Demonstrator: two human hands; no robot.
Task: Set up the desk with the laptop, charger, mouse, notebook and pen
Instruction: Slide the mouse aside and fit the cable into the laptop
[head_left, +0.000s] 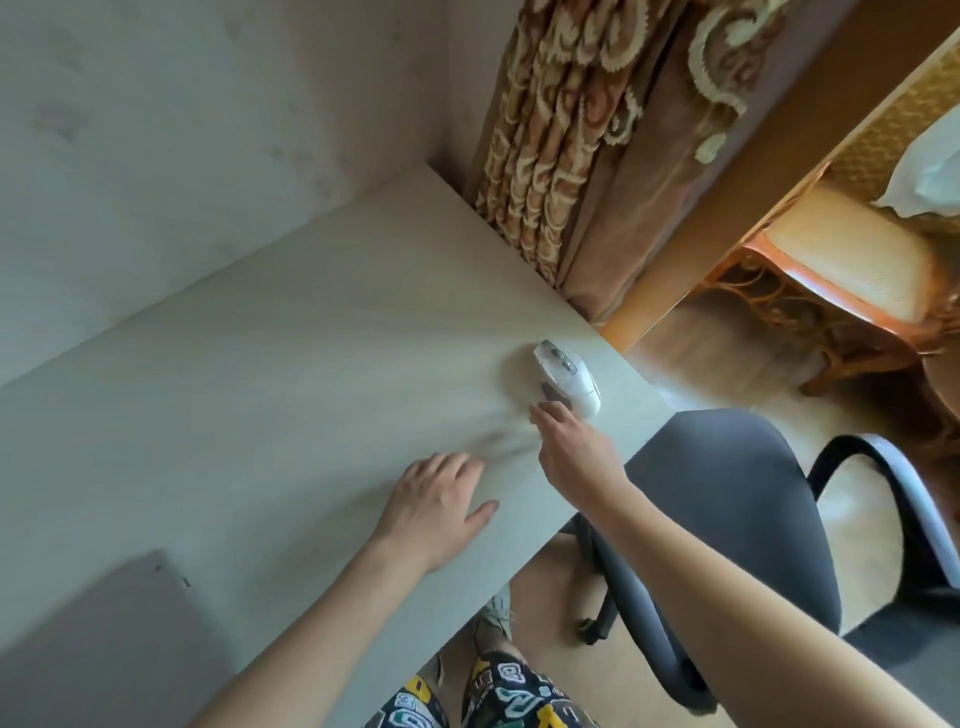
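A white computer mouse lies on the pale wooden desk, close to the desk's right edge. My right hand hovers just behind the mouse with relaxed fingers, its fingertips near the mouse's rear end, holding nothing. My left hand rests flat on the desk with fingers spread, to the left of the right hand. A grey laptop lies closed on the desk at the lower left, partly out of frame. Charger, notebook and pen are out of view.
A dark grey office chair stands right of the desk. A patterned brown curtain hangs behind the desk's far right corner. A rattan chair stands at the far right. A plain wall runs along the desk's back edge.
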